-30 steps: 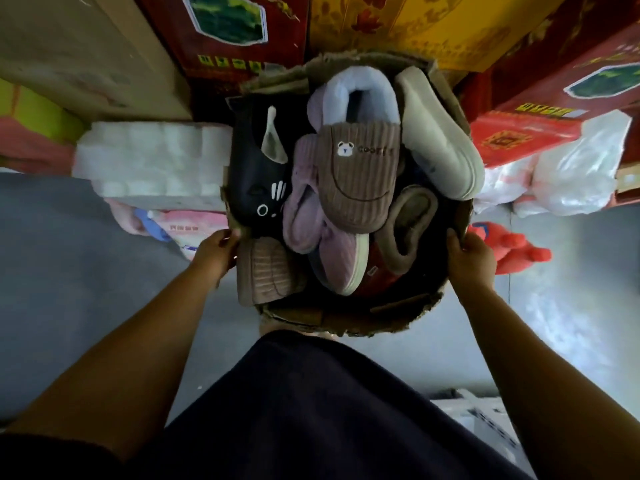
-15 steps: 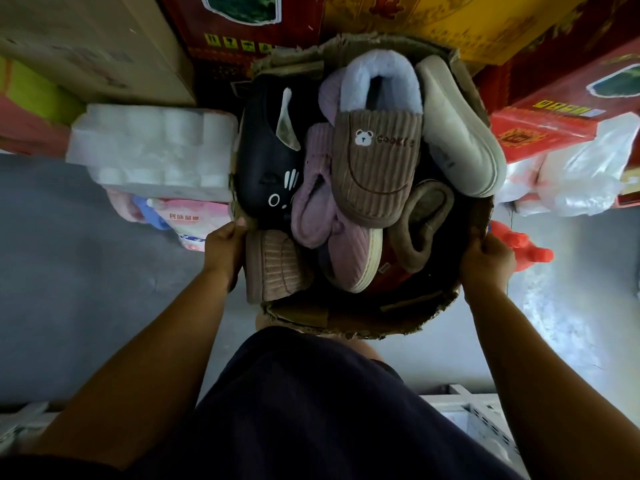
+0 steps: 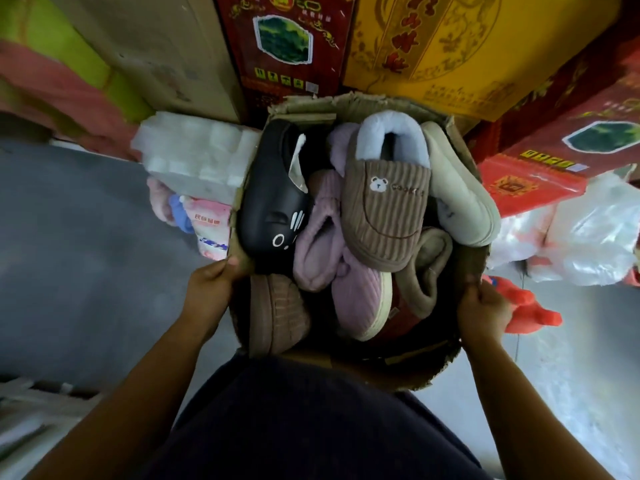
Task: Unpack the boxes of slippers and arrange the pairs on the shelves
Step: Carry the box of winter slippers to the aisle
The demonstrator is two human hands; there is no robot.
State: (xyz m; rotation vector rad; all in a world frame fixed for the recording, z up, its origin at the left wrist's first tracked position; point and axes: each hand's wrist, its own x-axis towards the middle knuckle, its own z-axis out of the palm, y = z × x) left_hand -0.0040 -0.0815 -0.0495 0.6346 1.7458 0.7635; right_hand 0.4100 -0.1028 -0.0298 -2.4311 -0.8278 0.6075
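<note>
Cardboard, worn and torn at the rim, forms the open box [image 3: 349, 107] held in the middle of the view; the left hand [image 3: 211, 289] grips its left wall, thumb hooked over the edge, and the right hand [image 3: 485, 306] grips its right wall, fingers curled round the board. Slippers fill the box in a loose heap; a brown corduroy slipper [image 3: 384, 216] with a bear patch and pale blue lining lies on top, toe toward the near side; a black cat-face slipper [image 3: 270, 202] lies along the left wall; lilac slippers [image 3: 325, 244] sit between those two; a cream slipper [image 3: 460, 202] leans on the far right rim; another brown slipper [image 3: 278, 311] stands just beside the left hand. Left of the box lies a white pack of rolls [image 3: 194, 157]; a red toy [image 3: 528, 308] lies on the grey floor [image 3: 86, 254] just right of the right hand; red and yellow printed cartons [image 3: 450, 46] stand on the far side.
</note>
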